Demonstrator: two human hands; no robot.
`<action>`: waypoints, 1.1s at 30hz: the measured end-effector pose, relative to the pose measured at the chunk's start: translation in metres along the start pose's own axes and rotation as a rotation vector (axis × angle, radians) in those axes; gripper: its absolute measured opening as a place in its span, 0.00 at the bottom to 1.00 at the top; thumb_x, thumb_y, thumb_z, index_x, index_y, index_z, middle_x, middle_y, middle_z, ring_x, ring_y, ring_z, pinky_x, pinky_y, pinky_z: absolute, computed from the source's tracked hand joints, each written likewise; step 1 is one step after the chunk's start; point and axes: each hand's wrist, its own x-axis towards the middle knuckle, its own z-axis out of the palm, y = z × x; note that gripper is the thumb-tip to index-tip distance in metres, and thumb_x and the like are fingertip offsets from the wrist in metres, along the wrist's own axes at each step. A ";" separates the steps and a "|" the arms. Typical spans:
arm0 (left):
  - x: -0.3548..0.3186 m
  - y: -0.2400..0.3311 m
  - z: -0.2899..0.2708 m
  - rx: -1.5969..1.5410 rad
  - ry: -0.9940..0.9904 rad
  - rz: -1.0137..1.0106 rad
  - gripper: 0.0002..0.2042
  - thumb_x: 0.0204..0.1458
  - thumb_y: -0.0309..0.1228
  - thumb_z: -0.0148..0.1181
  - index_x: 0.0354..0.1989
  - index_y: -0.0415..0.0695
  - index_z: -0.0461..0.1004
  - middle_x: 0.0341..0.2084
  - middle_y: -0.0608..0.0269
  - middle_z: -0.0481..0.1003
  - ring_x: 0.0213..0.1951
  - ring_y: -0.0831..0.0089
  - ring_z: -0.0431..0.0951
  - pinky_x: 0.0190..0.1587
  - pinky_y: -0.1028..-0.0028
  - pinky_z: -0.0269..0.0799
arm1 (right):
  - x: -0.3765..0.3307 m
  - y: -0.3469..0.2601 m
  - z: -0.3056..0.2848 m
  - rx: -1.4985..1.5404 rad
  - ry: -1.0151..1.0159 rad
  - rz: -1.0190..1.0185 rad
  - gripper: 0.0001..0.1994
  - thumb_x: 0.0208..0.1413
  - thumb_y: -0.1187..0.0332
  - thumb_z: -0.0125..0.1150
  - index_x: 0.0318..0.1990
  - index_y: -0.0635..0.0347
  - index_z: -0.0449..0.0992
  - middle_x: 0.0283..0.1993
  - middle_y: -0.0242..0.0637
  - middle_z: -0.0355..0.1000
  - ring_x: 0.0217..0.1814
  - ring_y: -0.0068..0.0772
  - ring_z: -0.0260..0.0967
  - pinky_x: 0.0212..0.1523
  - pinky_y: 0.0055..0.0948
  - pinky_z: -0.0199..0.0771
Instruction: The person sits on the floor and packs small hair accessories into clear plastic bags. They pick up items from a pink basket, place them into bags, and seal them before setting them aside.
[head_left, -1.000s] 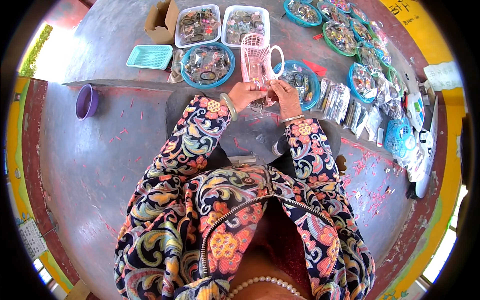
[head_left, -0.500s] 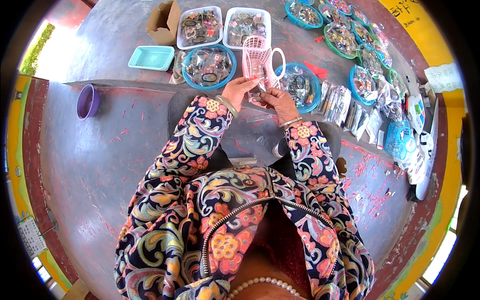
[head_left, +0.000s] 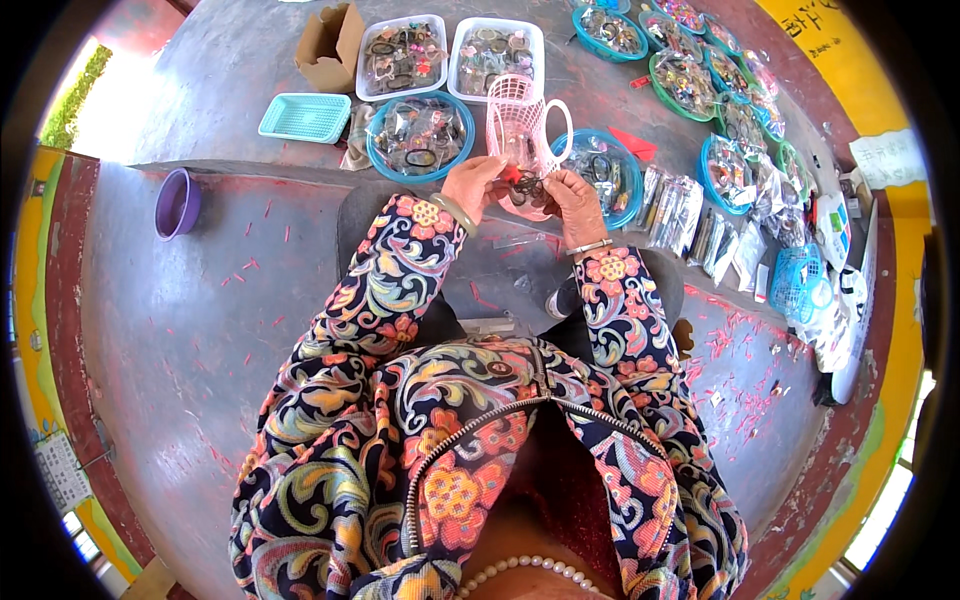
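Observation:
Both my hands are raised in front of a pink openwork plastic basket (head_left: 508, 92) with a looped handle. Between them is a small bunch of dark hair ties (head_left: 527, 187). My left hand (head_left: 474, 187) has its thumb and fingers pinched at the left side of the bunch, where a small red piece (head_left: 512, 173) shows. From the right, my right hand (head_left: 577, 205) pinches the other side of the hair ties. Its fingertips are partly hidden behind them. Whether clear wrapping is around the bunch is hard to make out.
Blue round baskets (head_left: 372, 158) and white trays (head_left: 452, 62) of bagged accessories stand ahead. A turquoise tray (head_left: 300, 100) and cardboard box (head_left: 352, 50) are at left. Packets (head_left: 672, 215) and more baskets fill the right. A purple bowl (head_left: 178, 205) sits far left; red scraps litter the floor.
My right hand has shifted slightly right, and its fingers have turned more upright. The dark hair ties now show more spread out between my hands, where clear plastic showed before.

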 end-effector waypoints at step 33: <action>-0.003 0.006 -0.002 0.203 0.216 -0.020 0.11 0.50 0.34 0.48 0.35 0.40 0.70 0.30 0.60 0.74 0.31 0.76 0.72 0.32 0.79 0.65 | 0.018 0.008 -0.015 -0.507 0.129 0.121 0.10 0.43 0.70 0.54 0.26 0.72 0.72 0.17 0.39 0.70 0.17 0.27 0.70 0.15 0.21 0.69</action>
